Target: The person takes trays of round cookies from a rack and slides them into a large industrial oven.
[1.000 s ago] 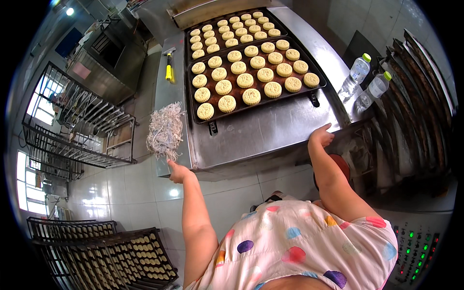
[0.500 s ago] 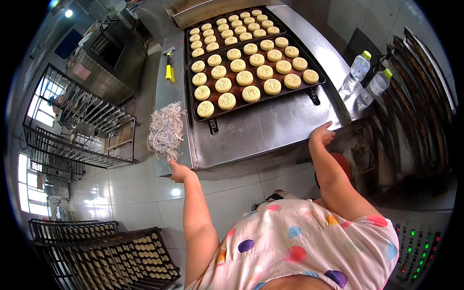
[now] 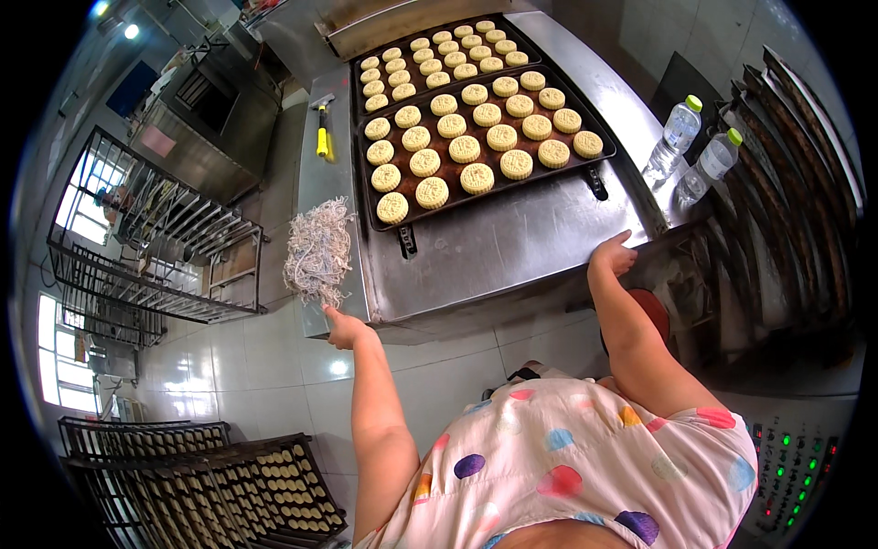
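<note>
My left hand (image 3: 347, 328) rests at the front left corner of a steel conveyor table (image 3: 494, 252), just below a bundle of tangled pale strings (image 3: 318, 252). Its thumb stands apart from the other fingers, which are partly hidden, and I see nothing held. At the table's front right edge lies my right hand (image 3: 615, 256), thumb stretched out and no object in it. Ahead of both hands, a dark baking tray (image 3: 512, 188) bears rows of round, pale yellow pastries (image 3: 476, 177) with patterned tops. A second tray of the same pastries (image 3: 454, 51) sits right behind it.
A yellow-handled scraper (image 3: 322, 133) lies on the left ledge. Two clear bottles with green caps (image 3: 677, 133) stand at right, beside upright dark trays (image 3: 786, 174). Metal racks (image 3: 174, 247) stand at left; a rack loaded with pastry trays (image 3: 229, 485) is at lower left.
The whole view has shifted very slightly. Both hands stay at the table's edge, and the trays keep their places.
</note>
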Demonstrator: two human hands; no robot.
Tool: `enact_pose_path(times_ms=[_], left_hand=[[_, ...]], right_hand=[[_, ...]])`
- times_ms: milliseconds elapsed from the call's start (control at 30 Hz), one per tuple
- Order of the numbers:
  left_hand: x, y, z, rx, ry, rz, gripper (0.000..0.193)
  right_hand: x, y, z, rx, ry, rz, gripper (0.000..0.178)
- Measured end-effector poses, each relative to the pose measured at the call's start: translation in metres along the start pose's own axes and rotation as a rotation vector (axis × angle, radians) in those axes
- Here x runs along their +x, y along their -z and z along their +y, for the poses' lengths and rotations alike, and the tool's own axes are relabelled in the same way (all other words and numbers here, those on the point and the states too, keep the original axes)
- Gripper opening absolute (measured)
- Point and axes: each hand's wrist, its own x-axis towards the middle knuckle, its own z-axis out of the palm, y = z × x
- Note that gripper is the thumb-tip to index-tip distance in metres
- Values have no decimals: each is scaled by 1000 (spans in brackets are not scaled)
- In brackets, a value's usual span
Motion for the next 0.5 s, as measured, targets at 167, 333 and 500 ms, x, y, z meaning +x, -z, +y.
enact_pose_path(times_ms=[167, 333, 500], left_hand=[[1, 1, -1, -11, 4, -8, 88], [-2, 1, -1, -2, 8, 1, 88], [4, 0, -4, -15, 18, -3, 88]], right_hand=[[-1, 1, 0, -2, -12, -9, 67], [-2, 5, 0, 9, -10, -19, 67], [-2, 6, 0, 10, -6, -33, 68]])
